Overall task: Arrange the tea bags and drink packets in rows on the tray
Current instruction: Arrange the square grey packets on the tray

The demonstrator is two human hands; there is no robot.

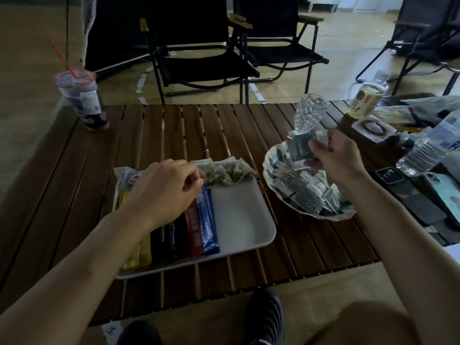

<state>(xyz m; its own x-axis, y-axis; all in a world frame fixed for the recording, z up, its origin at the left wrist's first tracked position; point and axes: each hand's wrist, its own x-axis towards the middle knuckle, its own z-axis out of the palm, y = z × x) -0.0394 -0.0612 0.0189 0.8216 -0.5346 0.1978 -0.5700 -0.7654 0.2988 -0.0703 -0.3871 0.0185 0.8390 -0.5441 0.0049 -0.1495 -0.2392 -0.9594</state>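
Note:
A white rectangular tray [246, 215] lies on the slatted wooden table. Stick packets stand side by side in its near row: gold [138, 252], black [171, 239], red [194, 232] and blue [207, 220]. Clear tea bags [229, 171] of dried flowers line its far edge. My left hand [161, 190] hovers over the tray's left half, fingertips pinching the top end of the blue packet. My right hand [336, 158] holds a small stack of dark sachets [300, 149] above a shell-shaped dish [271, 168] filled with several more sachets.
A lidded drink cup with a red straw [83, 100] stands at the table's far left. A glass vase [308, 113], bottles [367, 98] [423, 153], phones [390, 175] and clutter crowd the right side. Black folding chairs [199, 46] stand beyond. My shoe [263, 317] is below the table edge.

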